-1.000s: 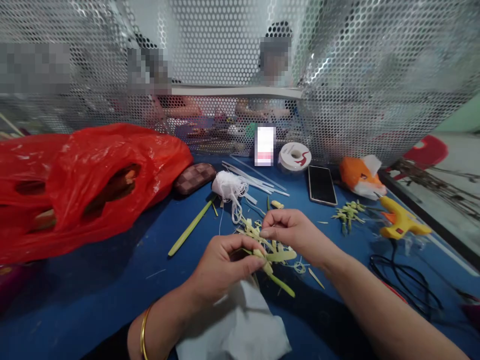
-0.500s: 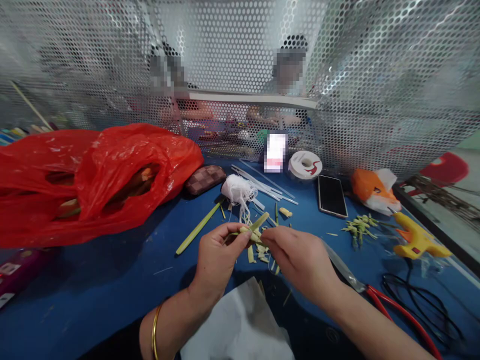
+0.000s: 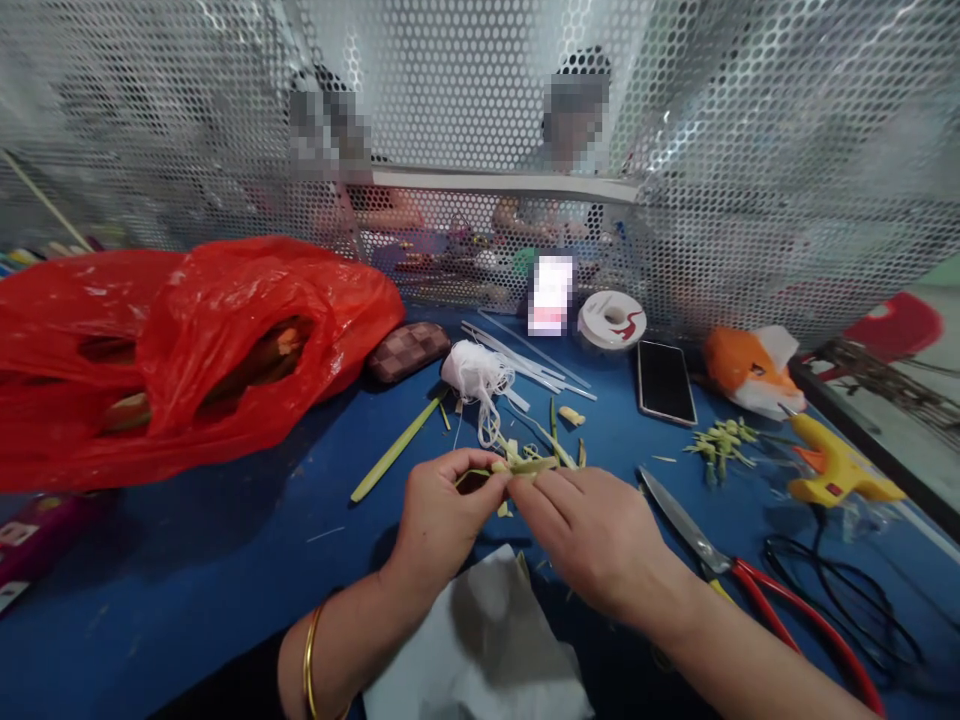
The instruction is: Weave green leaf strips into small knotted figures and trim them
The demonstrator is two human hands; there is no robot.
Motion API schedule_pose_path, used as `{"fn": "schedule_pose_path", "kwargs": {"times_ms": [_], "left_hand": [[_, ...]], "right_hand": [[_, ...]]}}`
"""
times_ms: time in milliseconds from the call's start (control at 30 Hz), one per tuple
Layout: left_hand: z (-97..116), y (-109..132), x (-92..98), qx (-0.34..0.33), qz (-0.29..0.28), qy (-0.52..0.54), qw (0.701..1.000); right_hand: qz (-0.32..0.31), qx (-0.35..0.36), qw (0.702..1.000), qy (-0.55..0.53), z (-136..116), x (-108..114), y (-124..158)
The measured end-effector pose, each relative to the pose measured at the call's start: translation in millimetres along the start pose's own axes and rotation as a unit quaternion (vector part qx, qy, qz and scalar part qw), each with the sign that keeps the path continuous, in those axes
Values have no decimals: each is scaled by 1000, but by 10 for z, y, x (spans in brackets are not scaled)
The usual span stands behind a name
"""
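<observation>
Both hands meet above the blue table, fingers closed on a pale green leaf strip (image 3: 534, 465). My left hand (image 3: 448, 505) pinches it between thumb and forefinger, with a loop of the strip showing inside the curled fingers. My right hand (image 3: 589, 530) grips the strip from the other side, its fingertips partly hidden. Small cut scraps lie just beyond the fingers. A longer green leaf strip (image 3: 396, 450) rests on the table left of the hands. Past them sits a bundle of white thread (image 3: 480, 375). Scissors with red handles (image 3: 705, 540) lie open beside my right forearm.
A red plastic bag (image 3: 300, 290) fills the left side, beside a checkered case (image 3: 409, 352). Clear sticks (image 3: 517, 360), a ribbon spool (image 3: 611, 320) and a dark phone (image 3: 665, 382) lie behind. At right are small green pieces (image 3: 721, 445) and a yellow glue gun (image 3: 840, 465). People sit behind a perforated screen.
My right hand has moved slightly left and lower, closer to my left hand. The strip's free end, which pointed up, now lies flatter to the right. The view has tilted slightly.
</observation>
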State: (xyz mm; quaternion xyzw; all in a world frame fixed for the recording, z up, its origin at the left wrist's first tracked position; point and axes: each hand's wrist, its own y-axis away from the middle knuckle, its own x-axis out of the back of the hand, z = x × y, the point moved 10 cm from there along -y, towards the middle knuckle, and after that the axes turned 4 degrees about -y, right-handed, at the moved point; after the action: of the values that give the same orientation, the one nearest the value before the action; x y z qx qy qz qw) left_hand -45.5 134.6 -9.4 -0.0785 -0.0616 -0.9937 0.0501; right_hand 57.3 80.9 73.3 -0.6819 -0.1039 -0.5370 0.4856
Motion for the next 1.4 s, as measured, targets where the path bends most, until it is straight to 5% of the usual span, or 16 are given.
{"fn": "schedule_pose_path", "kwargs": {"times_ms": [133, 233, 400, 467, 533, 633, 733, 900, 1033, 1233, 1400], "left_hand": [[0, 75, -260, -5, -129, -32, 991], [-15, 191, -447, 6, -229, -47, 972], [-22, 306, -594, 44, -322, 10, 946], [9, 254, -542, 45, -293, 53, 954], [36, 179, -444, 39, -238, 89, 966], [42, 100, -307, 39, -165, 125, 978], [8, 53, -206, 54, -106, 159, 980], [-46, 3, -66, 71, -25, 188, 979], [-61, -21, 10, 59, 8, 135, 989], [-41, -11, -106, 13, -58, -16, 998], [-6, 119, -362, -10, -190, -74, 979]], "right_hand": [[-21, -33, 999, -27, 144, 23, 14], [-75, -108, 977, -168, 388, -54, 30], [-145, -302, 814, -474, 732, -428, 191], [-121, -363, 769, -513, 829, -519, 254], [-89, -398, 754, -514, 897, -557, 292], [-65, -413, 767, -487, 930, -560, 314], [-62, -383, 822, -417, 898, -484, 283], [-71, -254, 930, -256, 635, -308, 156], [-61, -135, 984, -103, 339, -190, 63], [-47, -66, 996, -28, 167, -83, 19], [-80, -160, 969, -172, 456, -117, 57]]}}
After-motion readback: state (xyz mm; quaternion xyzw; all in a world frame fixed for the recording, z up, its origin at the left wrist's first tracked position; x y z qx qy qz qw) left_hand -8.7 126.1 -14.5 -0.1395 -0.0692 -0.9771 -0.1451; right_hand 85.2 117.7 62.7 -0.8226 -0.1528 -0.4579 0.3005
